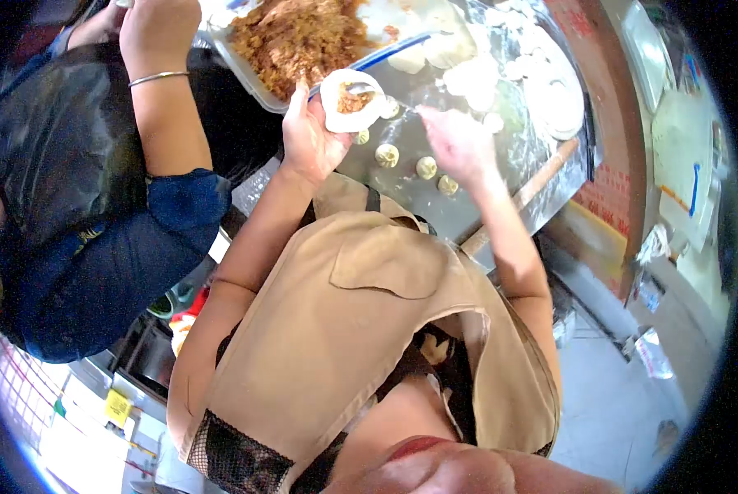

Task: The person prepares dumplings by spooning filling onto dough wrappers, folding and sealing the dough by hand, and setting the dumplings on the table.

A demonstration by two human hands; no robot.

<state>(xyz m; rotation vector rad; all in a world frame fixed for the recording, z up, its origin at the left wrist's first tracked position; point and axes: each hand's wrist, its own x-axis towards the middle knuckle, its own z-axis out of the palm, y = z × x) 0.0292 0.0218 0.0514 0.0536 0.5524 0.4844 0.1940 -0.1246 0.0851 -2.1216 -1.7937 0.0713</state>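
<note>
My left hand (pixel 313 138) holds up a round, white dough wrapper (pixel 332 115), with brown minced filling (pixel 352 102) lying in its middle. My right hand (pixel 459 146), slightly blurred, is closed around the handle of a thin metal spoon (pixel 360 87) whose tip touches the filling. Just behind the wrapper stands a tray (pixel 272 102) heaped with the same reddish-brown filling (pixel 299 41). Several small pleated buns (pixel 426 167) sit on the metal worktop (pixel 402 198) below and between my hands.
A wooden rolling pin (pixel 542 174) lies along the worktop's right side. Floured dough rounds (pixel 554 107) are piled at the back right. At my left a co-worker in a dark blue sleeve (pixel 122 255) stands close, a bracelet on the wrist.
</note>
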